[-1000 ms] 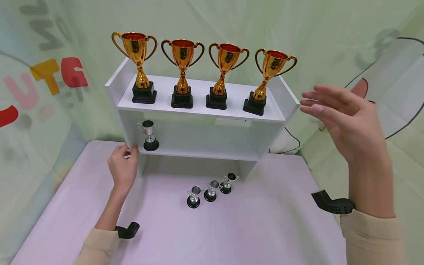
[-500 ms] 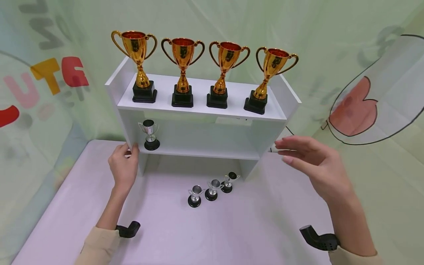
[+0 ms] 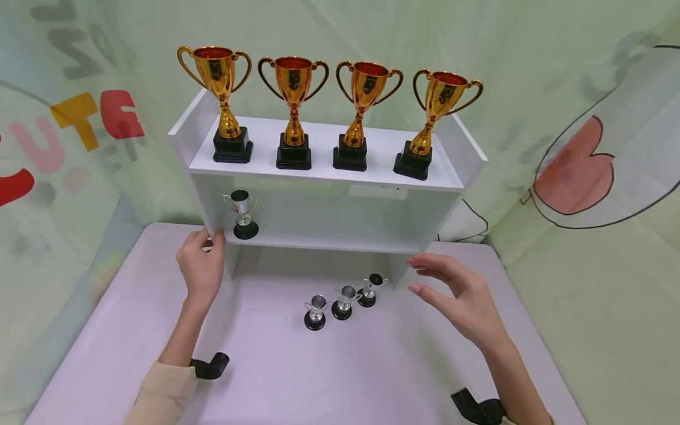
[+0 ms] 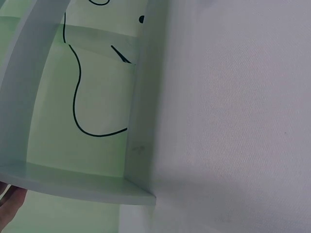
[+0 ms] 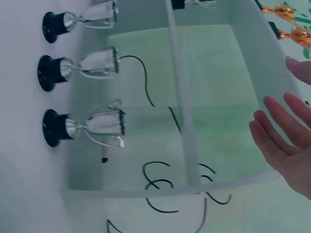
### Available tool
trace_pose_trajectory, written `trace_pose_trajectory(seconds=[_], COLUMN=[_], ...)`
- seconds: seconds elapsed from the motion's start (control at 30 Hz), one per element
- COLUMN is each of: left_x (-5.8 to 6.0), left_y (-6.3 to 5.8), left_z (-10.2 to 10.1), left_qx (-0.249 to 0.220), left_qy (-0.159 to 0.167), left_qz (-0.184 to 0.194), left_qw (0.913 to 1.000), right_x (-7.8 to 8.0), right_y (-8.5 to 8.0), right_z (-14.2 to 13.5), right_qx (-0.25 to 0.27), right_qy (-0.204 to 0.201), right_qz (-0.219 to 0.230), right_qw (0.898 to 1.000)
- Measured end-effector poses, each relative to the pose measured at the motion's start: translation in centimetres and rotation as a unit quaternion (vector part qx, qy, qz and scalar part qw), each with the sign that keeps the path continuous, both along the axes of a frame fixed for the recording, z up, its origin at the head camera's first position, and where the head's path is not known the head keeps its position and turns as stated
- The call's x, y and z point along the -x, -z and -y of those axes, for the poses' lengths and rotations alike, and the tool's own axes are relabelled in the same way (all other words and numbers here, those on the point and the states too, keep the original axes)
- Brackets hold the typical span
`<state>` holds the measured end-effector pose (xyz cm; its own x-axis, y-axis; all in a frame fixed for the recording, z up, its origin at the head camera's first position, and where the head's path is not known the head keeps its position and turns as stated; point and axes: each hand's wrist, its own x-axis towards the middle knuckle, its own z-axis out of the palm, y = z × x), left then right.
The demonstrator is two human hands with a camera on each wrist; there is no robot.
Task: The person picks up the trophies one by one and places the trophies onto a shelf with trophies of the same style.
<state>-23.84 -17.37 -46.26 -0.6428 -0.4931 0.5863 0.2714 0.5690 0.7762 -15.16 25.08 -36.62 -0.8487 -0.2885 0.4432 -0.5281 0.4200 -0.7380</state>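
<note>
My left hand (image 3: 202,265) pinches the left side panel of a white shelf unit (image 3: 329,231) at middle-board height. In the left wrist view, only its fingertips (image 4: 12,206) show, at the panel's edge. My right hand (image 3: 457,295) hovers by the unit's lower right side, holding nothing, its thumb apart from the fingers. Left of it, three small silver trophy cups on black bases stand upright on the table: a near one (image 3: 316,311), a middle one (image 3: 344,302) and a far one (image 3: 370,289). Another silver trophy cup (image 3: 243,213) stands at the middle board's left end.
Several gold two-handled trophies, among them a leftmost (image 3: 227,106) and a rightmost (image 3: 437,118), line the top board. A pale cloth covers the table (image 3: 329,378). Printed green curtains (image 3: 531,71) hang behind, and a thin cable (image 3: 478,221) runs behind the unit's right side.
My right hand has come down and left, from beside the top board to the unit's lower right side. My left hand keeps its grip on the panel; the trophies stand as before.
</note>
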Motion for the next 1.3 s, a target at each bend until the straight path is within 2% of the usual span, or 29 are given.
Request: trace_pose_trajectory(seconds=[0.2, 0.37, 0.47, 0.57, 0.73, 0.87, 1.13, 1.3], left_x=[0.1, 0.1, 0.1, 0.0, -0.1, -0.1, 0.0, 0.0], left_y=[-0.1, 0.0, 0.1, 0.1, 0.1, 0.0, 0.1, 0.1], left_z=[-0.1, -0.1, 0.0, 0.1, 0.0, 0.0, 0.0, -0.1], left_qx=[0.003, 0.003, 0.006, 0.004, 0.000, 0.003, 0.001, 0.003], left_qy=[-0.003, -0.007, -0.010, -0.009, 0.003, 0.000, -0.005, -0.004], left_qz=[0.001, 0.006, 0.004, 0.001, 0.004, 0.008, 0.013, 0.009], left_qw=[1.0000, 1.0000, 0.9999, 1.0000, 1.0000, 1.0000, 0.9999, 1.0000], right_x=[0.4, 0.5, 0.7, 1.2, 1.8, 2.1, 2.4, 2.7], right_y=[2.6, 4.6, 5.8, 7.1, 9.0, 10.1, 12.1, 13.1], right_z=[0.6, 1.3, 2.1, 3.0, 4.3, 5.0, 6.0, 6.4], right_qx=[0.032, 0.048, 0.037, 0.017, 0.023, 0.038, 0.040, 0.046], right_qy=[-0.011, -0.002, 0.010, 0.020, 0.013, 0.006, 0.022, 0.019], right_qz=[0.018, 0.021, 0.004, -0.032, -0.064, -0.057, -0.025, -0.024], right_qw=[0.999, 0.999, 0.999, 0.999, 0.998, 0.998, 0.999, 0.998])
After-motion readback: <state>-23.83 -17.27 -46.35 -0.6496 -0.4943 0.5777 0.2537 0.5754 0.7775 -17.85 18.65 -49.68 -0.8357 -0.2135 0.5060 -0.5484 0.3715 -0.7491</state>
